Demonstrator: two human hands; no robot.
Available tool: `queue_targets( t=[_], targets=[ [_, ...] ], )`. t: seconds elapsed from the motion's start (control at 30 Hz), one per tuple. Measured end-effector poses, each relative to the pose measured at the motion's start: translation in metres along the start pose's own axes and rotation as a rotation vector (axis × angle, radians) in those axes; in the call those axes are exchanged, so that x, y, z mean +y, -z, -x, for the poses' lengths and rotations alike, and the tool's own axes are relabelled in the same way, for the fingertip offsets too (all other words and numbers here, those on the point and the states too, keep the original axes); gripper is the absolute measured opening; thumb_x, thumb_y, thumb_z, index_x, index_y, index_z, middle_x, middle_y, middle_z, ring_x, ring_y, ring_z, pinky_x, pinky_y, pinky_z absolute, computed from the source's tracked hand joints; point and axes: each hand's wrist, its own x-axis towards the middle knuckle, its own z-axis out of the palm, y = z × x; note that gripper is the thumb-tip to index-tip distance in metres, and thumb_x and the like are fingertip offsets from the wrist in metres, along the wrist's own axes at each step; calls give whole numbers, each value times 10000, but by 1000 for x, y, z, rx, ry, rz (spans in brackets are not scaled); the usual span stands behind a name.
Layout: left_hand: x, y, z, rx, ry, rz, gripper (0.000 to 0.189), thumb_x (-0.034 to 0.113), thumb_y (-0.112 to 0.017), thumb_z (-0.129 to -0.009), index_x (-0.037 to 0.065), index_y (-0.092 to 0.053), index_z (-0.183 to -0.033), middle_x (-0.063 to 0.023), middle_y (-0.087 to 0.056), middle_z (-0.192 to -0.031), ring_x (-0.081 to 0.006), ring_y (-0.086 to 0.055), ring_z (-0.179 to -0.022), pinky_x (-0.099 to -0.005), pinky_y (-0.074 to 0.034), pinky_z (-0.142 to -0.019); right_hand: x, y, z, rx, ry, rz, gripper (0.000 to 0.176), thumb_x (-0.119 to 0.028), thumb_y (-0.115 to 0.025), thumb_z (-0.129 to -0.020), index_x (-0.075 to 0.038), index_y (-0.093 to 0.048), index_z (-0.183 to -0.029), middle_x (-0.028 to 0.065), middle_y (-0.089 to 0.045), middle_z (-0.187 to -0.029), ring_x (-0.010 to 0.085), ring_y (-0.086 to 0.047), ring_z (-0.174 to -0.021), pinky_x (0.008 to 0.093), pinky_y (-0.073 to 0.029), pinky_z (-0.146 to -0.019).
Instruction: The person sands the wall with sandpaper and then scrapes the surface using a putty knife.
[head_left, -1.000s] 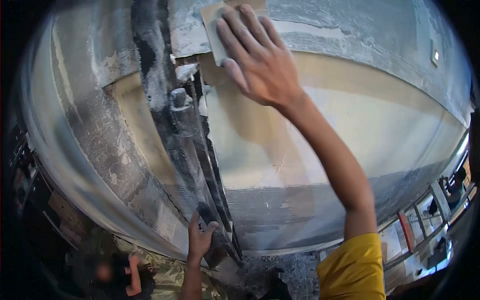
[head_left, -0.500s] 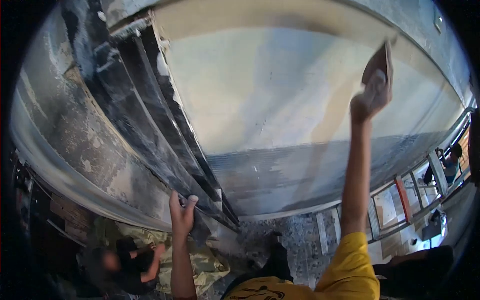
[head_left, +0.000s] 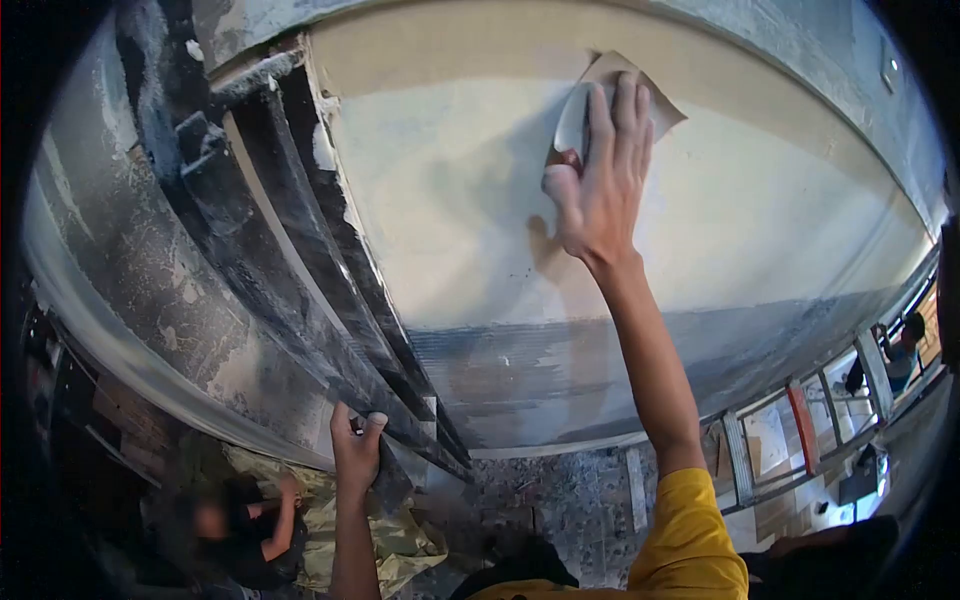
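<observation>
My right hand [head_left: 608,175] presses a brownish sheet of sandpaper [head_left: 660,112] flat against the upper part of a cream-painted wall [head_left: 440,190]. Its fingers lie stretched over the sheet, the thumb along the near left edge where the paper curls up and a reddish patch shows. Low on the left, my left hand [head_left: 357,445] is curled at the edge of a dark, dusty frame [head_left: 330,345], thumb and forefinger pointing up. Part of its grip is hidden behind the fingers. A dark grey flat piece [head_left: 392,488] shows just beside that hand.
A ladder [head_left: 795,425] with a red part lies along the wall's foot at right. Debris covers the floor [head_left: 560,490]. One person [head_left: 240,530] sits low at left near a crumpled yellowish sheet [head_left: 400,545]; another person [head_left: 905,345] is far right.
My right hand has swung left across the wall with the sandpaper, from the upper right to the upper middle, and now lies flat over it. My left hand keeps its place at the frame.
</observation>
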Motion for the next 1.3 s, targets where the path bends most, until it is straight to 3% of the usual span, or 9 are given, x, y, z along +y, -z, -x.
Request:
queue_targets(
  t=[0.17, 0.4, 0.57, 0.63, 0.7, 0.83, 1.0, 1.13, 1.3],
  targets=[
    [-1, -6, 2, 43, -2, 25, 433, 324, -713, -935, 9, -576, -1199, -50, -618, -1042, -152, -575, -929, -322, -453, -824, -12, -19, -19, 132, -242, -37, 758, -354, -511, -957, 91, -281, -1526, 302, -178, -1626, 461, -160, -1514, 576, -106, -1211],
    [1, -17, 9, 153, 79, -62, 549, 278, -670, -965, -10, -508, -1404, -105, -627, -1212, -198, -583, -1060, -345, -452, -913, 19, 5, 6, -299, 209, 206, 879, -536, -570, -917, 46, -331, -1530, 196, -248, -1640, 366, -210, -1526, 535, -205, -1207],
    [-5, -22, 14, 241, 84, -182, 519, 213, -621, -1002, -25, -468, -1437, -133, -582, -1293, -215, -575, -1094, -351, -459, -935, 5, -2, -39, -143, 189, 129, 881, -553, -566, -915, 45, -345, -1525, 204, -266, -1630, 376, -251, -1505, 538, -248, -1186],
    [3, -23, 18, 229, 242, -171, 717, 421, -615, -1005, -21, -372, -1513, -202, -439, -1440, -301, -466, -1309, -424, -377, -1088, 0, -10, -35, -75, 132, 134, 901, -561, -576, -905, 49, -342, -1525, 206, -263, -1632, 372, -248, -1508, 541, -261, -1179],
    [-1, -25, 18, 264, 236, -205, 713, 439, -608, -1007, -20, -388, -1506, -181, -480, -1397, -283, -501, -1245, -419, -398, -1050, 1, -4, 4, -190, 152, 95, 902, -565, -570, -908, 51, -340, -1525, 208, -257, -1634, 373, -246, -1509, 543, -266, -1177],
    [1, -29, 14, 272, -2, -142, 349, 135, -581, -1001, -48, -529, -1294, -96, -621, -1092, -174, -594, -936, -304, -481, -831, 9, 1, 15, -283, 197, 87, 892, -569, -536, -930, 58, -328, -1529, 218, -239, -1638, 383, -235, -1513, 545, -257, -1181],
    [3, -33, 11, 325, -45, -213, 278, 70, -562, -951, -49, -568, -1202, -76, -591, -903, -144, -564, -802, -304, -477, -705, -15, -21, -49, 5, 33, 236, 931, -607, -498, -935, 77, -296, -1534, 244, -203, -1642, 406, -170, -1528, 560, -208, -1199],
    [6, -33, 9, 263, -81, -146, 278, 72, -565, -951, -54, -562, -1198, -78, -579, -904, -151, -541, -775, -305, -465, -685, -18, -18, 23, -297, 123, 120, 985, -643, -491, -915, 81, -266, -1545, 252, -181, -1647, 416, -142, -1535, 607, -210, -1181],
    [-11, -17, 5, 139, -77, -90, 298, 207, -654, -943, -31, -571, -1103, -75, -546, -894, -161, -477, -707, -304, -408, -635, -11, -3, 21, -296, -4, 98, 913, -581, -478, -951, 61, -243, -1555, 259, -156, -1650, 444, -106, -1533, 609, -102, -1207]
  ],
)
